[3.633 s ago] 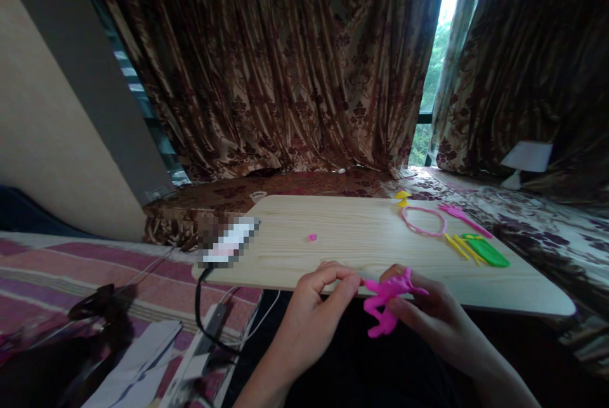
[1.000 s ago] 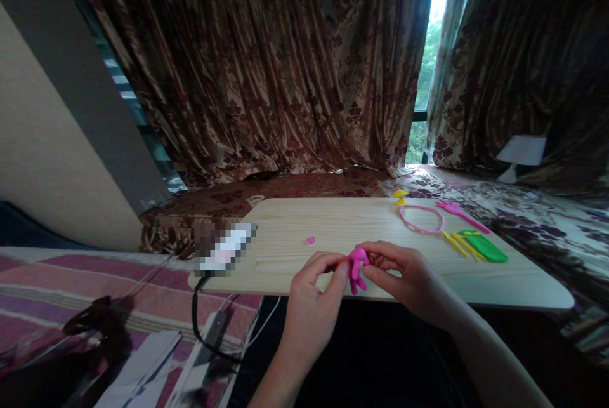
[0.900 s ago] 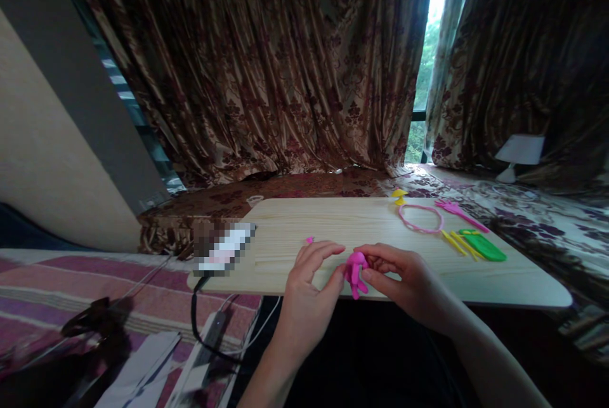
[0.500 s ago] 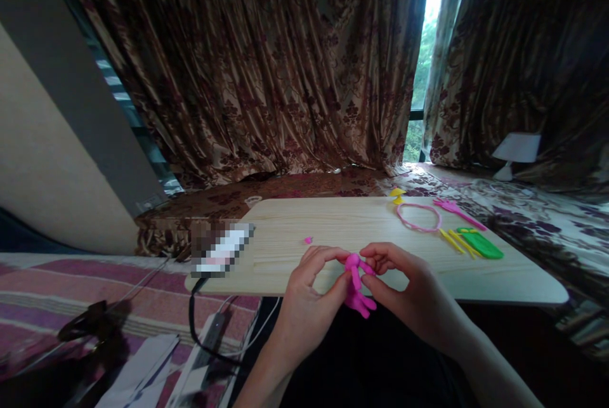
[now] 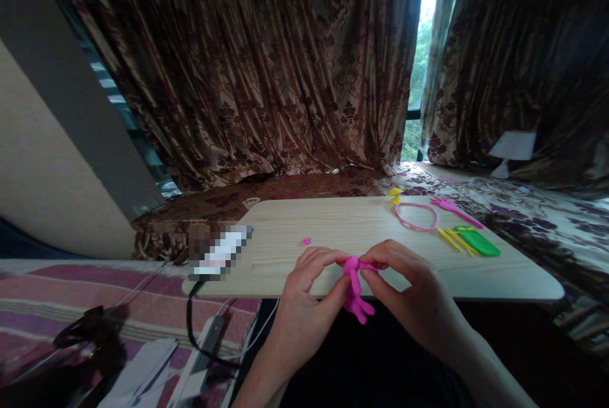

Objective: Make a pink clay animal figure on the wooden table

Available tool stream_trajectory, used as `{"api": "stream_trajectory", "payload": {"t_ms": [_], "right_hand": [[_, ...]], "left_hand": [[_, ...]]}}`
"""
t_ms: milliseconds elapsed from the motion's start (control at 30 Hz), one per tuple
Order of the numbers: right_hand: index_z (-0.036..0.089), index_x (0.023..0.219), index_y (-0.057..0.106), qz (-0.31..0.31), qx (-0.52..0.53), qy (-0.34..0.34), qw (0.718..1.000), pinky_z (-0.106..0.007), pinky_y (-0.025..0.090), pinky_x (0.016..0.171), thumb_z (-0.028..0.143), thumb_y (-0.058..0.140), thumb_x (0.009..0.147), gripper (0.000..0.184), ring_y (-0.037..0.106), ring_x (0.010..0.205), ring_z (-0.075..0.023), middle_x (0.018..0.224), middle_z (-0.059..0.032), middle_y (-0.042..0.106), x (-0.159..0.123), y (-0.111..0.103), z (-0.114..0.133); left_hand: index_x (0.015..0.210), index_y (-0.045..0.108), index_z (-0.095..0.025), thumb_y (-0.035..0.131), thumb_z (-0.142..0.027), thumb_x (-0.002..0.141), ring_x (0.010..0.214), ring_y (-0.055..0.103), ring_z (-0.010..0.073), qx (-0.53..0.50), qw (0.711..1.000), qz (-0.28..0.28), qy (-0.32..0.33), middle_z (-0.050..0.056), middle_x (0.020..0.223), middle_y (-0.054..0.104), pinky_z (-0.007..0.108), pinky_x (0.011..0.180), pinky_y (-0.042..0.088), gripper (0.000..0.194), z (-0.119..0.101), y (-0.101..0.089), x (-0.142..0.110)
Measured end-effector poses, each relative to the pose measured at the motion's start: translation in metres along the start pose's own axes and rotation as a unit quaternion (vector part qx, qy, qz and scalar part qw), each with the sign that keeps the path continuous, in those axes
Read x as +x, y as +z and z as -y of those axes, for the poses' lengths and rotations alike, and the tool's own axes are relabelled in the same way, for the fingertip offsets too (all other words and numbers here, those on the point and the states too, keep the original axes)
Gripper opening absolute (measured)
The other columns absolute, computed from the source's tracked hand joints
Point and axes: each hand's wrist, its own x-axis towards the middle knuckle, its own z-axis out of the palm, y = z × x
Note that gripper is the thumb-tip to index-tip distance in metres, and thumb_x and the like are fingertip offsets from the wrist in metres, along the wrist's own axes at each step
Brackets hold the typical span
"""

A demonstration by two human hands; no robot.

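Note:
A pink clay figure with a round top and several finger-like limbs hangs over the table's near edge, between both hands. My left hand pinches its upper left side between thumb and fingers. With thumb and index finger, my right hand grips a thin limb that sticks out to the right of the round top. Parts of the figure are hidden behind the fingertips. Beyond my left hand, a small pink lump lies on the wooden table.
On the table's right side lie a pink ring, a pink hand-shaped piece, yellow strips and a flat green piece. A yellow piece stands at the far edge. A blurred-out device with a cable lies at left.
The right fingers have shifted slightly along the thin limb, which now points more level to the right. The left hand keeps its hold. The whole view has moved a little.

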Motion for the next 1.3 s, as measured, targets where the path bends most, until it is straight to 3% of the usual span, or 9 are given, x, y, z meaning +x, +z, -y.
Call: {"api": "stream_trajectory", "payload": {"t_ms": [267, 467, 600, 667, 1000, 1300], "right_hand": [[0.022, 0.086, 0.064, 0.011, 0.006, -0.013, 1.000, -0.030, 0.048, 0.070, 0.013, 0.057, 0.083, 0.012, 0.058, 0.079, -0.0173, 0.082, -0.0025, 0.061, 0.000, -0.001, 0.001], [0.022, 0.089, 0.064, 0.025, -0.002, -0.008, 1.000, -0.030, 0.050, 0.073, 0.016, 0.059, 0.084, 0.010, 0.059, 0.081, -0.0167, 0.085, -0.0024, 0.062, -0.001, -0.005, -0.004], [0.024, 0.117, 0.055, -0.003, -0.045, -0.031, 0.999, -0.038, 0.048, 0.089, 0.018, 0.065, 0.079, 0.040, 0.055, 0.103, -0.0221, 0.113, -0.0071, 0.057, -0.009, -0.010, -0.009], [0.024, 0.120, 0.052, -0.011, -0.065, -0.057, 0.996, -0.040, 0.044, 0.096, 0.015, 0.066, 0.077, 0.045, 0.050, 0.112, -0.0235, 0.120, -0.0081, 0.051, -0.013, -0.009, -0.009], [0.020, 0.099, 0.062, -0.061, -0.142, -0.121, 0.981, -0.035, 0.048, 0.079, 0.011, 0.062, 0.080, 0.021, 0.054, 0.091, -0.0195, 0.096, -0.0056, 0.057, -0.009, 0.009, -0.006], [0.018, 0.099, 0.061, -0.066, -0.181, -0.140, 0.971, -0.036, 0.047, 0.076, 0.012, 0.062, 0.081, 0.019, 0.054, 0.087, -0.0201, 0.093, -0.0063, 0.059, -0.011, 0.009, -0.009]], "left_hand": [[0.105, 0.065, -0.029, 0.061, -0.015, 0.082, 0.095, 0.056, 0.0176, 0.022, 0.997, 0.025, 0.065, 0.000, 0.093, 0.066, 0.036, 0.094, 0.039, 0.028, -0.003, -0.005, 0.002], [0.103, 0.066, -0.027, 0.061, -0.017, 0.083, 0.094, 0.057, 0.0174, 0.019, 0.998, 0.034, 0.051, 0.001, 0.093, 0.066, 0.035, 0.092, 0.040, 0.023, 0.001, -0.004, 0.003], [0.100, 0.065, -0.023, 0.059, -0.018, 0.084, 0.094, 0.058, 0.0165, -0.004, 1.000, -0.001, 0.000, 0.002, 0.095, 0.065, 0.033, 0.089, 0.042, 0.018, 0.010, -0.001, 0.001], [0.100, 0.064, -0.022, 0.060, -0.019, 0.084, 0.095, 0.058, 0.0163, -0.013, 1.000, -0.006, -0.017, 0.002, 0.097, 0.064, 0.032, 0.090, 0.042, 0.017, 0.011, 0.000, 0.000], [0.099, 0.064, -0.021, 0.063, -0.019, 0.081, 0.092, 0.060, 0.0157, -0.018, 1.000, -0.001, -0.025, 0.001, 0.094, 0.065, 0.030, 0.087, 0.043, 0.018, 0.002, 0.001, 0.000], [0.097, 0.064, -0.021, 0.062, -0.019, 0.081, 0.090, 0.059, 0.0159, 0.009, 1.000, -0.005, -0.001, 0.001, 0.092, 0.065, 0.033, 0.088, 0.043, 0.016, 0.001, 0.002, 0.000]]}}
